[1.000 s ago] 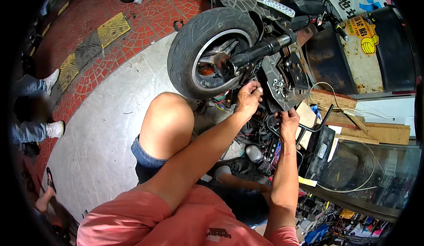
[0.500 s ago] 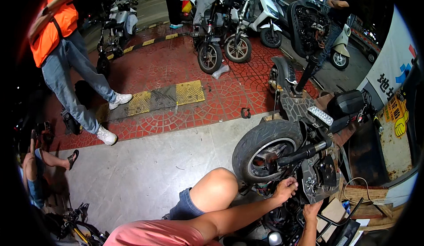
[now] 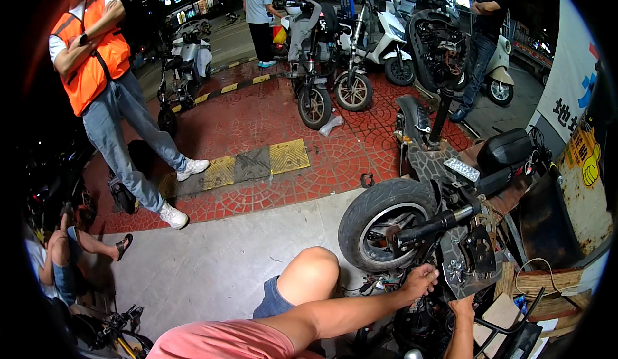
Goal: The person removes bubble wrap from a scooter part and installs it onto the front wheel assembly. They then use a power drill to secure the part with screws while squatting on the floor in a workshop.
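My left hand [image 3: 421, 280] is at the left edge of a dark patterned footboard panel [image 3: 468, 285], below the wheel. Its fingers are pinched together, and whatever they hold is too small to make out. At the panel's near edge is my right hand [image 3: 462, 305], with its fingers hidden under or behind the panel. Several loose bolts [image 3: 456, 270] lie on the panel. Just beyond my left hand, a scooter wheel with a black tyre [image 3: 360, 207] leans beside a dark shock absorber tube [image 3: 431, 226]. Wiring [image 3: 380, 285] shows beneath the wheel.
Wooden boards [image 3: 547, 275] and a metal rack lie at the right. A person in an orange vest [image 3: 96, 56] stands at the far left, and another sits lower down. Several parked scooters [image 3: 312, 101] stand on red paving. A black seat [image 3: 505, 150] is beyond the panel.
The view has shifted, so the surroundings sit lower and farther right. Both hands stay at the panel's edges, my left still pinched.
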{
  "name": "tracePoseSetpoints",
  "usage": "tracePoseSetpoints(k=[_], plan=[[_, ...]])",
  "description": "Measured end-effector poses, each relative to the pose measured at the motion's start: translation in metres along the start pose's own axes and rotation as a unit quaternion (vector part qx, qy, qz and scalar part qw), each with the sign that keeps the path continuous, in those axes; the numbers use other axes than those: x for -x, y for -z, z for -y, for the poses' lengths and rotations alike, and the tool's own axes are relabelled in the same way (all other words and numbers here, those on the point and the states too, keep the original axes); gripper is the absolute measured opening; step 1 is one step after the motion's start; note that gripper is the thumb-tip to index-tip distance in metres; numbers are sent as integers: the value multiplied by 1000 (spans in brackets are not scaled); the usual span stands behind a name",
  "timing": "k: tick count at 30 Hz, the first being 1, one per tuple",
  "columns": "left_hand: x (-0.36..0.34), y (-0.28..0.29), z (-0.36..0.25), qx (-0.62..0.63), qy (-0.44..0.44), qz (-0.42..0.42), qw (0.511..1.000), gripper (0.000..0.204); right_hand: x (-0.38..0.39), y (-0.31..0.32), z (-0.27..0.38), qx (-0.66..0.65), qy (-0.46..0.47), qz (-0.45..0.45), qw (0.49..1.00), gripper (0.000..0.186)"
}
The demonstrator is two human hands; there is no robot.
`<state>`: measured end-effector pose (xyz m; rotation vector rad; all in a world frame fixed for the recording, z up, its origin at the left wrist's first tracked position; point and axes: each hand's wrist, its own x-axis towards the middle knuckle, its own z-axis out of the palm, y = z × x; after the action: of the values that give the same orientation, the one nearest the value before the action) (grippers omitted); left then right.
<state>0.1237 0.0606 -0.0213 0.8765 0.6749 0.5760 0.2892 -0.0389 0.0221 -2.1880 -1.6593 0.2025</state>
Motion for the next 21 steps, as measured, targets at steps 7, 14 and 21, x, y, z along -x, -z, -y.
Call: tracePoseSetpoints(k=[7, 14, 21], plan=[[1, 2, -2, -45, 25, 4, 999, 25, -2, 7, 11, -23, -23, 23, 999, 39], [0, 4, -14, -80, 65, 5, 995, 26, -2, 14, 8, 44, 54, -3, 998, 41], [4, 6, -16, -45, 54, 31, 997, 28, 1, 6, -2, 1, 58, -3, 998, 38]])
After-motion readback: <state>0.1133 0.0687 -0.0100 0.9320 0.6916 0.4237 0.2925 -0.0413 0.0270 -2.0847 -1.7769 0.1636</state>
